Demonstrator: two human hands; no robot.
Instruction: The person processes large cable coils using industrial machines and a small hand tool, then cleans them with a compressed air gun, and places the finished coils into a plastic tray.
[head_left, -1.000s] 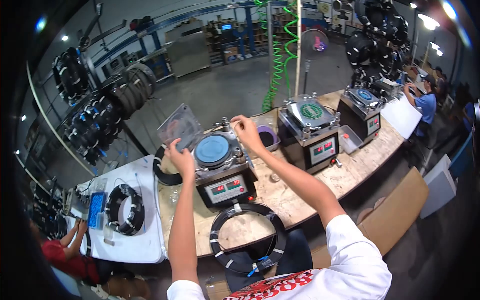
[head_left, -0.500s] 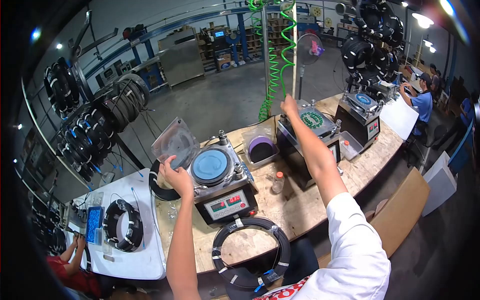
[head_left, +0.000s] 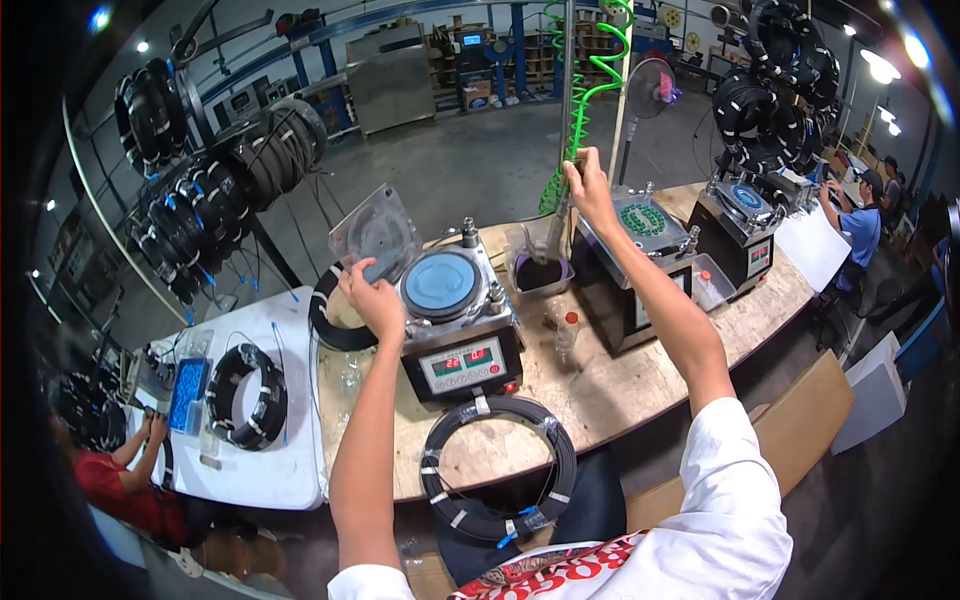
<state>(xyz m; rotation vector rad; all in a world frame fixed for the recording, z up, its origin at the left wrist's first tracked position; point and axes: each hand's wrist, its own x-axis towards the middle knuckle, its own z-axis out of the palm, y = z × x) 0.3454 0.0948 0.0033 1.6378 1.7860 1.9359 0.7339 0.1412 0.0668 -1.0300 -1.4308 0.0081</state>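
My left hand [head_left: 372, 300] is closed on the near edge of a clear square plate with a round disc pattern [head_left: 375, 232], tilted up behind a benchtop polishing machine [head_left: 462, 365]. A round blue pad [head_left: 440, 283] lies on the machine's top. My right hand [head_left: 590, 185] is raised, its fingers wrapped round an air blow gun [head_left: 560, 222] at the lower end of a green coiled hose [head_left: 598, 85]. The blow gun is blurred and partly hidden by the hand. Below it sits a clear tray [head_left: 545, 290] holding a dark purple disc [head_left: 540, 270].
A coil of black cable [head_left: 500, 470] lies at the bench's front edge. A red-capped bottle [head_left: 566, 335] stands between two machines. Right, another machine [head_left: 640, 225] carries green pieces. Cable coils hang on both sides. Co-workers sit left [head_left: 130, 480] and right [head_left: 855, 215].
The view has shifted, moving the scene up and right. My right hand has brought the blow gun over the purple disc. My left hand keeps the clear plate. The machine's display digits differ.
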